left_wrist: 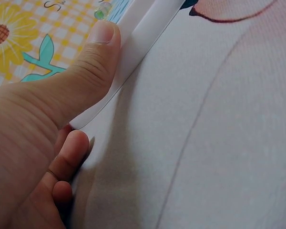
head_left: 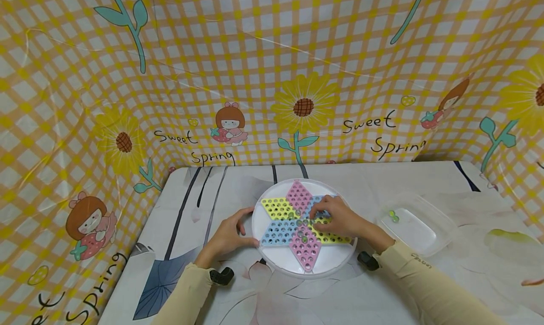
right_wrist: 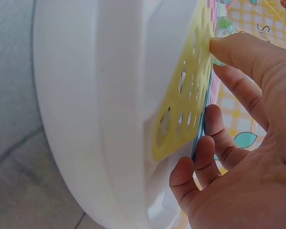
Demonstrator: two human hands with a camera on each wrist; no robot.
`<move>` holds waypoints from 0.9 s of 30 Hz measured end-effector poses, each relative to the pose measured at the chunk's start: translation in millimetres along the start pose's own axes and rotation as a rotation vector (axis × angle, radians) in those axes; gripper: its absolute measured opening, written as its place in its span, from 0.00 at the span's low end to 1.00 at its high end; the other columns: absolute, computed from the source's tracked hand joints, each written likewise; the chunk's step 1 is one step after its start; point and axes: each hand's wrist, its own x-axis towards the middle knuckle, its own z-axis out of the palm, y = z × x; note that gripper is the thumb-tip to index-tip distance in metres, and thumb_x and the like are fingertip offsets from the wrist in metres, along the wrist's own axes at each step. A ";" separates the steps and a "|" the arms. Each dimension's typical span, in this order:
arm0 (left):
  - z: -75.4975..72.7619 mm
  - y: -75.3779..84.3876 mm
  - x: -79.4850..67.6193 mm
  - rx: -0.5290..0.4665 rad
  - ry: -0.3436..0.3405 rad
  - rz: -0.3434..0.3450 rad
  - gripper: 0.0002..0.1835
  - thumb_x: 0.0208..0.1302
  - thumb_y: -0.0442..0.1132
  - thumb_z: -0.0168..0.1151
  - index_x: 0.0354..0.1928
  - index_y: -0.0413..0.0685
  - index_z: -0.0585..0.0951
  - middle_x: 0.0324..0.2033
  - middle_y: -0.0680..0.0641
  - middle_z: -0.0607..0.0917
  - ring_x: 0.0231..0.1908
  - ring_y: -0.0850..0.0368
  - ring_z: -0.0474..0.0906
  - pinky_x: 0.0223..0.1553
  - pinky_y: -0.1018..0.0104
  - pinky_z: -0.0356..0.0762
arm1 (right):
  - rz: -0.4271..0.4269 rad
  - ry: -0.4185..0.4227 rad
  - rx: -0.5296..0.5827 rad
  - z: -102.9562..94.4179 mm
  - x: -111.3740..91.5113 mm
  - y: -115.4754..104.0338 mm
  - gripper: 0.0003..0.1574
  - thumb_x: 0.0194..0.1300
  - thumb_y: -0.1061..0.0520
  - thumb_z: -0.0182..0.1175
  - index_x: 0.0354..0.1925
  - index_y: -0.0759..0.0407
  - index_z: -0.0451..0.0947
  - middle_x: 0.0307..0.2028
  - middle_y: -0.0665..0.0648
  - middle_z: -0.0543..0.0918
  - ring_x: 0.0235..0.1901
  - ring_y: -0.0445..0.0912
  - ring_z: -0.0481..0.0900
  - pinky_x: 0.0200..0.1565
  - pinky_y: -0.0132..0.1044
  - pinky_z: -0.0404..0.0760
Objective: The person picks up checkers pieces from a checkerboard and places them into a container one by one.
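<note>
A round white Chinese checkers board with a pink, yellow and blue star of holes lies on the table. Several clear and greenish marbles sit around the star's middle. At the board's left edge, my left hand grips the rim, its thumb on top and other fingers lower down at the side. My right hand reaches over the right half of the star. Its thumb and index finger pinch a glassy marble close over the holes, partly hidden by the fingertips. The other fingers rest near the blue and yellow points.
To the right stands a clear plastic container holding a few green marbles. A white floral cloth covers the table. Yellow checked sheeting rises behind and at both sides.
</note>
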 end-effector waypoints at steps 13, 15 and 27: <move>0.5 1.0 1.9 0.008 0.008 0.027 0.53 0.44 0.47 0.87 0.74 0.56 0.70 0.28 0.50 0.76 0.29 0.57 0.69 0.35 0.65 0.68 | 0.020 0.006 -0.010 -3.1 -1.3 -2.3 0.10 0.60 0.57 0.73 0.39 0.45 0.85 0.42 0.54 0.77 0.47 0.54 0.65 0.49 0.50 0.64; 0.5 0.9 2.1 0.007 0.009 0.031 0.53 0.43 0.47 0.87 0.74 0.57 0.70 0.28 0.50 0.76 0.29 0.57 0.69 0.35 0.65 0.68 | 0.016 0.004 -0.008 -4.0 -1.7 -3.1 0.09 0.60 0.57 0.73 0.40 0.46 0.85 0.42 0.54 0.77 0.47 0.54 0.66 0.49 0.50 0.64; 0.6 -2.1 1.8 0.019 0.007 0.028 0.52 0.44 0.46 0.87 0.74 0.55 0.70 0.28 0.50 0.76 0.28 0.58 0.69 0.36 0.64 0.69 | -0.030 -0.037 0.022 -13.1 -2.4 -8.3 0.07 0.64 0.57 0.72 0.40 0.48 0.84 0.43 0.54 0.79 0.47 0.54 0.71 0.49 0.49 0.69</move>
